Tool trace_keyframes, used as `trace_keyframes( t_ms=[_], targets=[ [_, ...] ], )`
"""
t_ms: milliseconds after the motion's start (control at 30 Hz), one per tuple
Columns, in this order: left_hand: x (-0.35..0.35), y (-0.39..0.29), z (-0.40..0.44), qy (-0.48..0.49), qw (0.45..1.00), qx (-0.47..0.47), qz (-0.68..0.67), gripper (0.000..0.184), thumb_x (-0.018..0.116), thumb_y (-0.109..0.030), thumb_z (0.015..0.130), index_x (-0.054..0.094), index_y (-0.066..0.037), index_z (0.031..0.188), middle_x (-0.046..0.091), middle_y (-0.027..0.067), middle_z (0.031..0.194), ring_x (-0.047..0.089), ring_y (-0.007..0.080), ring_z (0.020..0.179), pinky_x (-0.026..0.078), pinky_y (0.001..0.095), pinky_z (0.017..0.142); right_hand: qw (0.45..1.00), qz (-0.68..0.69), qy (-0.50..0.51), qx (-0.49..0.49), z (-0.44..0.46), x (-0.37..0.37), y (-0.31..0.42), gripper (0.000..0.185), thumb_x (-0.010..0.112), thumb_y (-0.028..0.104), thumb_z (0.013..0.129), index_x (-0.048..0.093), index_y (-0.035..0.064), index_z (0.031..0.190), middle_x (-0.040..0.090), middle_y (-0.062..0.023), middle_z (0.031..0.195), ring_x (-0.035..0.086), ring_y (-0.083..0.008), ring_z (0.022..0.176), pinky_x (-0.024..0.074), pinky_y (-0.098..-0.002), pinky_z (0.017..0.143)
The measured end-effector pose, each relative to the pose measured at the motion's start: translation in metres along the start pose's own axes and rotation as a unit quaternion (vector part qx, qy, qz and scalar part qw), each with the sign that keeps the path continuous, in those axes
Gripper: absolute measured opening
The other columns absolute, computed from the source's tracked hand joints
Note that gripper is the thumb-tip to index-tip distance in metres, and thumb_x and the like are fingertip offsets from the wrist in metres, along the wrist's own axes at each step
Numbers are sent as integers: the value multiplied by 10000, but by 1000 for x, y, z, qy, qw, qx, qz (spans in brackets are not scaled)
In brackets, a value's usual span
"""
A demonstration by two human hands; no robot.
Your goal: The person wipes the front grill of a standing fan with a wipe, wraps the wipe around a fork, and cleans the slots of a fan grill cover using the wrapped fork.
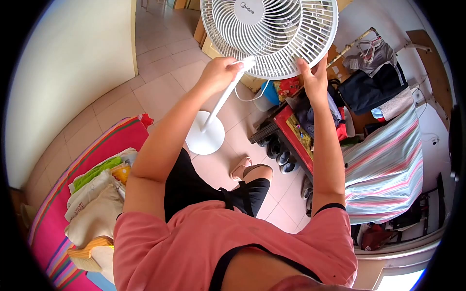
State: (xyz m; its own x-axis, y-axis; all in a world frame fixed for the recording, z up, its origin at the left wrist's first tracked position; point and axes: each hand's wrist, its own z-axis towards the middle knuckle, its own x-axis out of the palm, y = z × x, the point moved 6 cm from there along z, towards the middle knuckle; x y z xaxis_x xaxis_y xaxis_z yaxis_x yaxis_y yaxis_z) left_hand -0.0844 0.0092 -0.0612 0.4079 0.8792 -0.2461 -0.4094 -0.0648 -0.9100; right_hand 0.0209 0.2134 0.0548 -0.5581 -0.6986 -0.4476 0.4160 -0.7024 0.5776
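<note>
A white standing fan (269,68) is in front of me, its round grille at the top of the view and its centre cap marked "Midea". Its slim pole (221,104) slants down to a round white base (206,138) on the floor. My left hand (219,73) is closed around the top of the pole, just under the fan head. With thumb in front and fingers mostly hidden behind, my right hand (314,80) grips the lower right rim of the grille. A white cord (252,99) hangs in a loop below the head.
To the left, folded clothes (94,208) lie on a bed with a pink striped cover (87,165). On the right stand a low red-topped table (296,138), several shoes (281,157) beneath it, hanging clothes (371,89) and a striped cloth (383,169). Tiled floor surrounds the fan base.
</note>
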Motion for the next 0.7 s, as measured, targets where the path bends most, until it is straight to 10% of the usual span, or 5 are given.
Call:
trace_keyframes(
  t_ms=[300, 367, 467, 567, 700],
  targets=[
    [33, -7, 2, 34, 999, 6, -6, 292, 563, -297, 907, 642, -28, 831, 557, 18, 590, 510, 118, 552, 417, 295, 555, 1000, -15, 1, -12, 0, 2, 6, 718, 669, 183, 868, 214, 13, 1397, 557, -146, 1173, 565, -204, 1047, 456, -317, 900],
    [33, -7, 6, 17, 1000, 8, 1, 295, 558, -309, 889, 655, -31, 890, 605, 160, 659, 583, 315, 630, 446, 408, 623, 1000, 1, -5, -1, -1, 1, 7, 714, 670, 187, 867, 222, 11, 1395, 558, -148, 1172, 563, -208, 1048, 449, -316, 908],
    [30, -20, 9, 5, 998, 30, 49, 292, 545, -299, 895, 658, -29, 896, 612, 186, 696, 591, 349, 669, 446, 429, 647, 999, -36, 1, -27, 0, 0, 4, 713, 673, 188, 866, 224, 12, 1391, 559, -152, 1173, 560, -209, 1061, 448, -317, 908],
    [37, -28, 21, 22, 997, 42, 57, 306, 543, -293, 915, 642, -9, 857, 578, 91, 611, 556, 190, 562, 436, 335, 573, 999, -35, -13, -13, -3, 2, 7, 715, 676, 188, 863, 222, 17, 1388, 561, -155, 1172, 567, -209, 1058, 457, -323, 901],
    [33, -34, 29, -8, 994, 55, 90, 304, 541, -289, 915, 640, -5, 872, 595, 104, 636, 573, 198, 584, 443, 346, 582, 1000, -4, -6, 23, -3, 4, 9, 716, 674, 177, 864, 214, 16, 1389, 563, -149, 1171, 580, -206, 1039, 468, -321, 891]
  ],
)
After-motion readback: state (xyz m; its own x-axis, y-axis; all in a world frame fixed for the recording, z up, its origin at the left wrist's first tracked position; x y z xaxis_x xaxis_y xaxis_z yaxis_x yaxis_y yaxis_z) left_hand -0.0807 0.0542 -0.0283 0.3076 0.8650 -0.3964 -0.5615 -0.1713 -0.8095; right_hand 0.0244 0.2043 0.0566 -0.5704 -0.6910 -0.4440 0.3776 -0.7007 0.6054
